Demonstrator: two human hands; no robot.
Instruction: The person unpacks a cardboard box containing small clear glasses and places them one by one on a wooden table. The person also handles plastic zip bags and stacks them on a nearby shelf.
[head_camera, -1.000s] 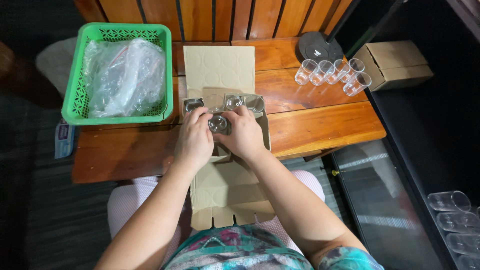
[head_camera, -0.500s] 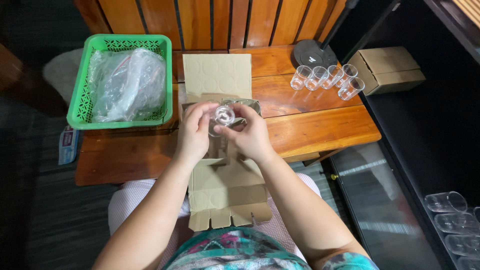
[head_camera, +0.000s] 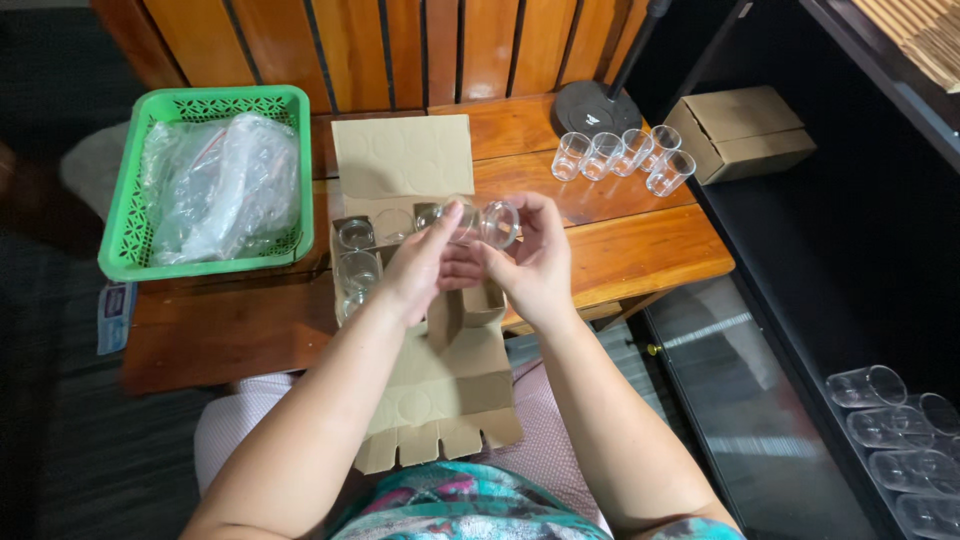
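Both my hands hold one small clear glass (head_camera: 487, 224) on its side, just above an open cardboard box (head_camera: 425, 350) with divider cells. My left hand (head_camera: 420, 268) grips the glass's base end, and my right hand (head_camera: 532, 262) steadies its rim end. Several clear glasses (head_camera: 356, 262) still stand in the box's left cells. The box's far flap (head_camera: 402, 156) lies flat on the wooden table (head_camera: 640, 240), and its near flap hangs over my lap.
A green plastic basket (head_camera: 122, 222) with crumpled clear plastic bags sits at the table's left. Several clear glasses (head_camera: 620, 155) lie in a row at the back right, beside a closed cardboard box (head_camera: 745, 132) and a round black base (head_camera: 592, 105). More glasses (head_camera: 890, 420) rest at lower right.
My hands lifted one glass out of the box and tipped it onto its side. The camera view shifted slightly.
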